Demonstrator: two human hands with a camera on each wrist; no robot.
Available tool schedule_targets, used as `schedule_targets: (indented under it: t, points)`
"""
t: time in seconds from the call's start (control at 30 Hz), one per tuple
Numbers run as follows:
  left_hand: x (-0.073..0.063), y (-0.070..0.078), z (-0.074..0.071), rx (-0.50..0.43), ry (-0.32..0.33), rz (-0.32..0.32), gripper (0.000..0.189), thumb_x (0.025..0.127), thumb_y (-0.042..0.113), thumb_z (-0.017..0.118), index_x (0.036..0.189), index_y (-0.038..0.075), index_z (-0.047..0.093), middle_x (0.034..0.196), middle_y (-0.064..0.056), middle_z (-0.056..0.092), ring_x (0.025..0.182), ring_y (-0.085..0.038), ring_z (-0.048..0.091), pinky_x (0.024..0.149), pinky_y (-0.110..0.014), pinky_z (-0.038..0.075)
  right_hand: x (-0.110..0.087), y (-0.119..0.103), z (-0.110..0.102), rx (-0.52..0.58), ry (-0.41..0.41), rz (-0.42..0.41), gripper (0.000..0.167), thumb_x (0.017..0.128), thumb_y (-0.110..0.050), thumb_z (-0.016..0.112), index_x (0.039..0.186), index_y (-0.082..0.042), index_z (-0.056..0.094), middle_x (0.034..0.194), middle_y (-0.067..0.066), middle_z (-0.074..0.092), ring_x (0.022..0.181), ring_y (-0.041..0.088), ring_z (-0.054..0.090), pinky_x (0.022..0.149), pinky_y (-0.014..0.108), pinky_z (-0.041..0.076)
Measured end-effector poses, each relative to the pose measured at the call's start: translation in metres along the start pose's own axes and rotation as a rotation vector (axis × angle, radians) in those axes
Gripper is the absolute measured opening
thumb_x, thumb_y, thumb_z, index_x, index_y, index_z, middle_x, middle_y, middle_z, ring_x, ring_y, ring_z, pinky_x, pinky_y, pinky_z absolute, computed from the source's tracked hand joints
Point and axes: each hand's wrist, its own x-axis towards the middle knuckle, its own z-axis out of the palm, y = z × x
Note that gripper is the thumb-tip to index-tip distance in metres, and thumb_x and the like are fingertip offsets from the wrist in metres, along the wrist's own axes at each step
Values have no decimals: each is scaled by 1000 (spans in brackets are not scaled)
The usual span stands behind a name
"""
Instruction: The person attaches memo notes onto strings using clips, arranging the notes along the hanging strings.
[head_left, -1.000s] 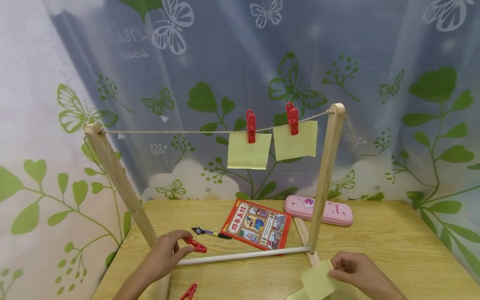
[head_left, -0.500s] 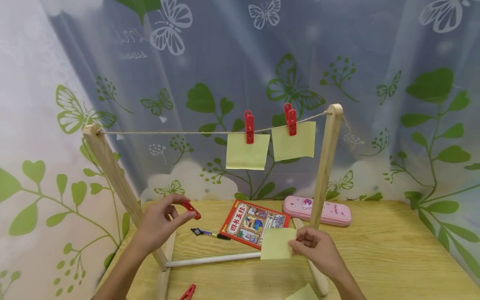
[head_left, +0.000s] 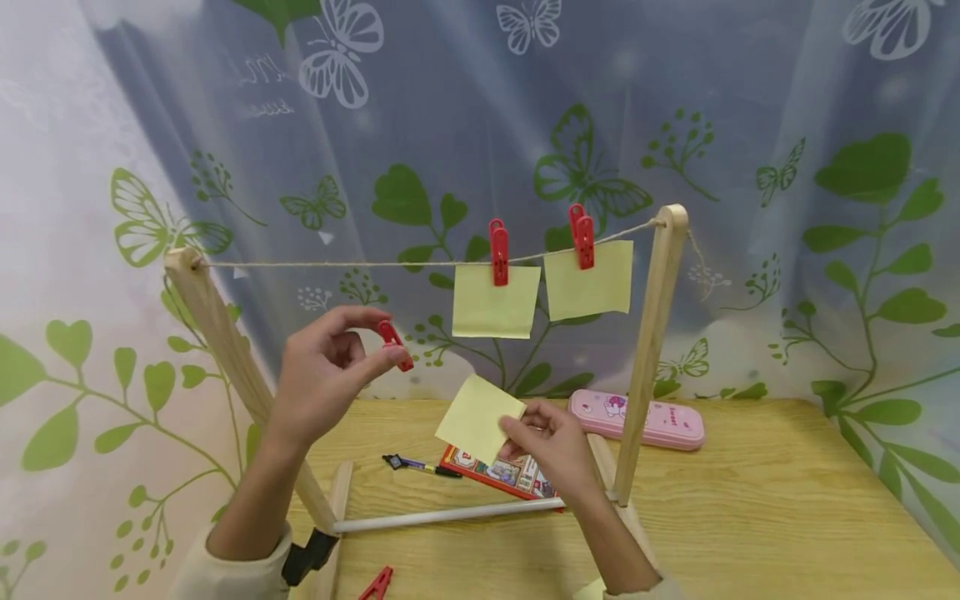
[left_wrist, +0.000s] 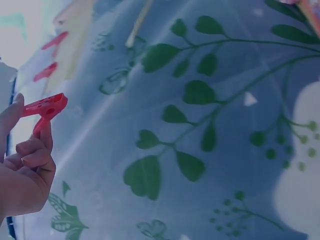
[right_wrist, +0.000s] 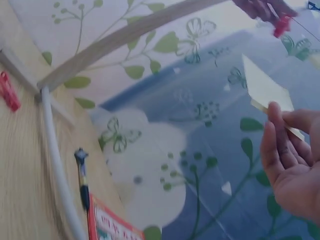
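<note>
My left hand [head_left: 322, 379] pinches a red clothespin [head_left: 395, 346] between thumb and index finger, below the string [head_left: 322, 264]. In the left wrist view the clothespin [left_wrist: 47, 107] is held by the ends of its handles. My right hand [head_left: 551, 442] pinches a yellow sticky note [head_left: 480, 417] by its right corner, tilted, in front of the book [head_left: 498, 472]. From the right wrist view the note [right_wrist: 265, 87] stands out past the fingertips. Two more yellow notes [head_left: 495, 312] hang on the string's right half, each under a red clothespin [head_left: 499, 254].
Wooden posts [head_left: 656, 333] hold the string, and a white rod [head_left: 450, 517] joins them low down. A pen [head_left: 420, 465] and a pink pencil case [head_left: 675, 425] lie behind. Another red clothespin [head_left: 377, 583] and a partly hidden note [head_left: 590, 591] are at the front.
My right hand has lifted the note off the table at right and carried it up and left. My left hand has raised the clothespin toward the string.
</note>
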Motion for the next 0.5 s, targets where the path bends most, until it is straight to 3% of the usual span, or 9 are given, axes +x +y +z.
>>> schedule_targets:
  t: [0.1,0.27,0.4,0.5]
  points:
    - [7,10,1,-4,25,30,25,80,3,74,104,7,68,61,3,48,44,-7,32,41,-27,28,11,-7,15,34,28,39,22,87,-14,68,90,2,53,69,-1,64,60,12,67,65,31,57]
    - [17,22,2,-21,46,111,25,85,0,68,109,5,67,73,9,57,41,-7,29,39,-27,26,31,-20,37,133,-9,46,19,88,-12,67,94,0,54,75,0,64,67,12,69,69,31,58]
    - [27,33,3,-96,57,118,24,85,-1,67,109,1,65,64,9,62,37,-7,29,36,-28,23,41,-30,52,210,-39,37,16,89,-10,65,100,1,60,77,-1,65,71,9,69,71,26,57]
    - [35,40,4,-130,78,125,22,84,-1,68,105,0,66,62,9,63,36,-8,31,36,-27,23,45,-37,62,261,-44,47,7,89,-10,65,95,-5,65,78,-2,66,72,8,67,72,23,54]
